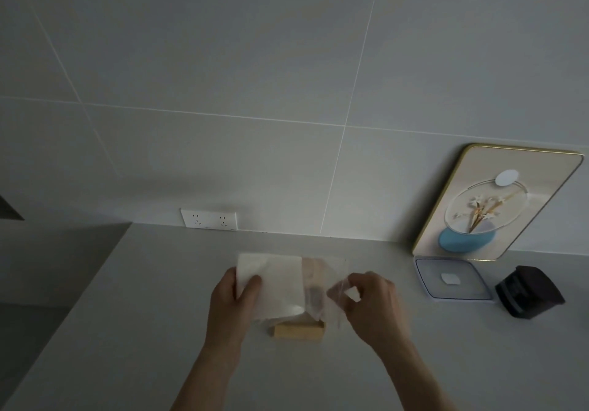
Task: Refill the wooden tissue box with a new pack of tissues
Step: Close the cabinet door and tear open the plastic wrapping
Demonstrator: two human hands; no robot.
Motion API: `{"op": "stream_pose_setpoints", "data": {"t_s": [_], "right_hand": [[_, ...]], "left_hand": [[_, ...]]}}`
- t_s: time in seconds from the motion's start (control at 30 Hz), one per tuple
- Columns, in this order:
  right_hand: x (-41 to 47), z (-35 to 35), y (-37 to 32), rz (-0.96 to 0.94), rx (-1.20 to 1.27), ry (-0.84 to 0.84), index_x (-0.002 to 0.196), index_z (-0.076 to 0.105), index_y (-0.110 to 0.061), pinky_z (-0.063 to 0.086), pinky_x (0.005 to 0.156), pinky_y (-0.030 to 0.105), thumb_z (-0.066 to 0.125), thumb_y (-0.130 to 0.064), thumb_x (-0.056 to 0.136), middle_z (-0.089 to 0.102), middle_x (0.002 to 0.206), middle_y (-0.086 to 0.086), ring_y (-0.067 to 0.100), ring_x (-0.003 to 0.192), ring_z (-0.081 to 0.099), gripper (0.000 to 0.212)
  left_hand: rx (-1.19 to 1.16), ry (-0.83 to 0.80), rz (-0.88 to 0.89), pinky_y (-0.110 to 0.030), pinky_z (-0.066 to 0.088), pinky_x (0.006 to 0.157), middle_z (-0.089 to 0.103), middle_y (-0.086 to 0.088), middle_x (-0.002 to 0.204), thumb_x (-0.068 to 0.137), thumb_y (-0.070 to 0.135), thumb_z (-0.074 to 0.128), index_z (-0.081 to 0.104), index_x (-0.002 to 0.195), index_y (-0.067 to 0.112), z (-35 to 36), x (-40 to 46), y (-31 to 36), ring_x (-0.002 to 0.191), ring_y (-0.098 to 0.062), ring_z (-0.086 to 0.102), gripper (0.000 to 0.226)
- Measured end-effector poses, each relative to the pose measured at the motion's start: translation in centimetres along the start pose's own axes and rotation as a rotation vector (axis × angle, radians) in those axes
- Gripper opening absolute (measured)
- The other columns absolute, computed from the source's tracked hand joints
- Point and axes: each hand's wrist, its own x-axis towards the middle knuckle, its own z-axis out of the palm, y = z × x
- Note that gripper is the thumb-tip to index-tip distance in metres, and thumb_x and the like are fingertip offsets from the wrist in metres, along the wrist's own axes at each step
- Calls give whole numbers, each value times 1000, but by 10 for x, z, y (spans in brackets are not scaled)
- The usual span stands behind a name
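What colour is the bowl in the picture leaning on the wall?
Blue, on the picture, seen in the head view.

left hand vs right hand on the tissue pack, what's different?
The left hand clamps the white tissue stack at its left end, thumb on top; the right hand pinches the clear plastic wrapper at the right end with its fingertips. The left looks sharp, the right blurred. Both hold the pack above the wooden tissue box.

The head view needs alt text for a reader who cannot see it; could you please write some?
Two bare hands hold a white tissue pack above a pale counter: left hand grips the tissues, right hand pinches the clear plastic wrapper. A light wooden box sits beneath.
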Motion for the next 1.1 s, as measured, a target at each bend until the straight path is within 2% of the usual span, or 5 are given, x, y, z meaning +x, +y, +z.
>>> {"op": "stream_pose_setpoints", "data": {"t_s": [0.2,0.43,0.77,0.87,1.1], "right_hand": [[-3,-3,-13,96,815,-236,104,79,-9,56,59,20,74,-5,89,82,88,4,14,75,77,17],[-8,-3,3,113,851,-503,115,74,-22,37,57,28,45,-6,103,69,76,6,21,62,58,35],[-3,-5,-12,178,889,-635,106,76,-17,41,49,23,69,-21,93,63,66,-7,10,52,53,16],[-2,1,-14,215,987,-703,120,70,-17,34,56,25,85,-34,75,66,86,4,25,69,55,50],[0,15,-10,240,938,-371,94,72,-16,54,50,38,91,-7,67,71,88,19,27,69,65,34]], "left_hand": [[8,-52,55,-25,49,64,72,3,83,78,33,63,69,92,21,0,0,0,72,-5,63,20],[39,-193,104,-26,52,71,76,-4,97,75,51,64,73,101,24,-2,-3,3,87,-16,69,38],[-9,-298,107,-20,55,55,71,-20,97,82,29,68,72,99,17,1,-9,6,81,-18,67,21],[-38,-302,110,-21,56,57,73,-17,99,82,27,68,72,101,19,1,-11,8,84,-17,68,21],[-15,-260,114,-23,55,65,76,-6,91,82,24,67,74,97,20,-5,-3,3,79,-12,67,16]]}}
